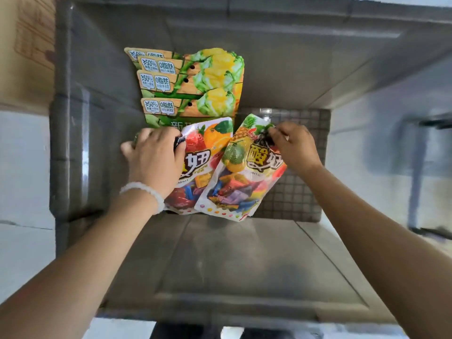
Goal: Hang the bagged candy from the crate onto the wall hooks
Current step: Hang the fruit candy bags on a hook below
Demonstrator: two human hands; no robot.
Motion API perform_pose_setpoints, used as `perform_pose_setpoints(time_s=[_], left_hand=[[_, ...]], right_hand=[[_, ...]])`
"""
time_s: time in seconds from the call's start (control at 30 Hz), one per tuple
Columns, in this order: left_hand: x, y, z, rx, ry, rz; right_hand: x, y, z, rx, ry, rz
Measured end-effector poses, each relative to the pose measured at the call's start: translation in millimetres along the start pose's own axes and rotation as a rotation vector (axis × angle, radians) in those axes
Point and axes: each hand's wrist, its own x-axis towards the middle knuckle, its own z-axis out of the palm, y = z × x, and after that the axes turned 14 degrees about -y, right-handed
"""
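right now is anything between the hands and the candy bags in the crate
Nothing visible: the left hand rests on the strawberry bag and the right hand pinches the top of the pineapple bag. No wall hooks are in view.

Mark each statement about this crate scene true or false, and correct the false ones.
1. Both hands are inside the grey crate. True.
2. The right hand pinches the top of a fruit candy bag. True.
3. The green-and-yellow bags lie on top of the fruit candy bags. False: they lie fanned out behind them, partly overlapped by the left fruit bag.
4. The left hand hangs idle outside the crate. False: it rests on the left fruit bag.
5. The left wrist wears a white bead bracelet. True.
6. The crate floor is smooth. False: a grid pattern shows at the right.
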Motion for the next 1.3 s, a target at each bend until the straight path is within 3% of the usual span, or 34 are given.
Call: perform_pose_setpoints(time_s=[0.2,0.33,0.6,0.97,1.13,1.3], left_hand=[[-78.9,9.5,-31.1,0.035,-0.147,-0.031],[-140.7,30.8,-79.6,-0.006,-0.092,-0.019],[-222.8,96.8,-243.6,-0.11,0.011,0.027],[-333.6,162.6,-515.9,-0.358,0.377,0.114],[-382.6,164.0,-608.7,-0.157,0.645,0.128],[-413.5,150.0,-669.8,-0.126,0.786,0.188]], right_hand=[[-85.9,-34.7,-33.6,-0.129,-0.068,0.015],[-148.2,-76.4,-75.8,-0.147,-0.135,-0.062],[-242.7,-202.9,-235.6,-0.26,-0.024,-0.284],[-383.3,-405.0,-456.7,-0.48,0.211,-0.581],[-442.6,-477.6,-510.9,-0.599,0.342,-0.69],[-481.1,-535.3,-534.8,-0.639,0.471,-0.735]])
